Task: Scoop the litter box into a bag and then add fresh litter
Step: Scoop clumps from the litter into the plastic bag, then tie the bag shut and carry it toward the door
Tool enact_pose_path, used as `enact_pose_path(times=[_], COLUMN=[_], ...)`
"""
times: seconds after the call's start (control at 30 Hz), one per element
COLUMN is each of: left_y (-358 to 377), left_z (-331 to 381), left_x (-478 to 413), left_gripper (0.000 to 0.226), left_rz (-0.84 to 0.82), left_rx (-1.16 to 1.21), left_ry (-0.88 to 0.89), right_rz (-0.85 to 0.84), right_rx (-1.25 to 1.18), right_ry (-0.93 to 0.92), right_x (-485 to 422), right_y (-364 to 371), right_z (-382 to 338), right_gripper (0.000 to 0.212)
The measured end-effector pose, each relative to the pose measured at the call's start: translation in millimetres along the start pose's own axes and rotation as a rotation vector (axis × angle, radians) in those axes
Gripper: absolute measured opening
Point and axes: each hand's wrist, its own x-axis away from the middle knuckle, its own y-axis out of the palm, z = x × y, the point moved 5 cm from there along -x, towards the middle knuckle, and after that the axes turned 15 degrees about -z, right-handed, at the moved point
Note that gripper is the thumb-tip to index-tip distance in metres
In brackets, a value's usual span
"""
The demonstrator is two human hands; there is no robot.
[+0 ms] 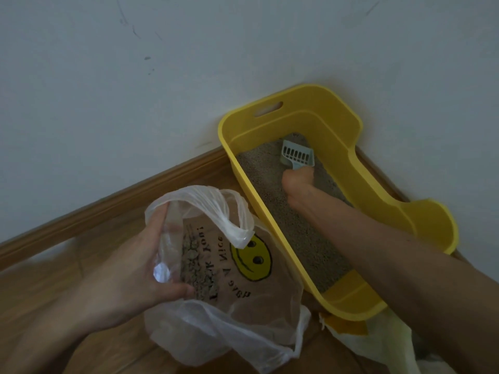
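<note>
Your left hand (140, 265) grips the plastic bag (229, 306) open near the yellow litter box (337, 125), so your right hand (298, 187), wrapped around the scoop (297, 156), can tip clumps in.

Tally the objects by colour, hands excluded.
Yellow: 1, the litter box
Pale blue-grey: 1, the slotted scoop held by the right hand
Clear: 1, the plastic bag with a yellow smiley print, held open by the left hand
Total: 3
</note>
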Motion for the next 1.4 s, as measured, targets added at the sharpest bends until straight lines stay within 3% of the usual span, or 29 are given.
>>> enact_pose_path(times=[0.17, 0.3, 0.37, 0.53, 0.67, 0.73, 0.83, 1.03, 1.4], left_y=[-0.5, -2.2, -1.1, 1.4, 1.7, 1.6, 0.0, -3.6, -7.3], left_z=[3.5, 4.2, 5.0, 2.1, -4.1, -3.0, 0.7, 5.6, 2.8], left_x=[2.6, 4.5, 3.8, 1.2, 0.6, 0.2, 0.5, 4.8, 8.7], left_gripper=[0.122, 0.116, 0.114, 0.109, 0.115, 0.117, 0.111, 0.102, 0.099], left_rz=[0.001, 0.019, 0.021, 0.029, 0.033, 0.04, 0.041, 0.035, -0.025], left_rx=[0.0, 0.014, 0.007, -0.009, -0.014, -0.02, -0.003, 0.034, -0.024], left_ry=[0.002, 0.017, 0.035, 0.064, 0.056, 0.064, 0.084, 0.116, 0.075], right_rz=[-0.021, -0.228, -0.325, -0.454, -0.489, -0.474, -0.482, -0.449, -0.556], right_rx=[-0.067, -0.11, -0.09, 0.116, 0.286, 0.463, 0.621, 0.704, 0.771], right_ry=[0.053, 0.042, 0.054, 0.029, -0.076, -0.165, -0.304, -0.533, -0.724], right_x=[-7.6, 0.8, 7.5, 19.8, 41.5, 55.2, 80.5, 150.0, 223.4], right_y=[5.2, 15.3, 17.6, 13.4, 0.5, -6.7, -17.4, -46.5, -75.1], right_z=[2.4, -0.6, -2.7, -6.7, -9.4, -10.5, -14.3, -13.2, 13.9], right_gripper=[0.047, 0.008, 0.002, 0.022, 0.059, 0.067, 0.07, 0.064, 0.067])
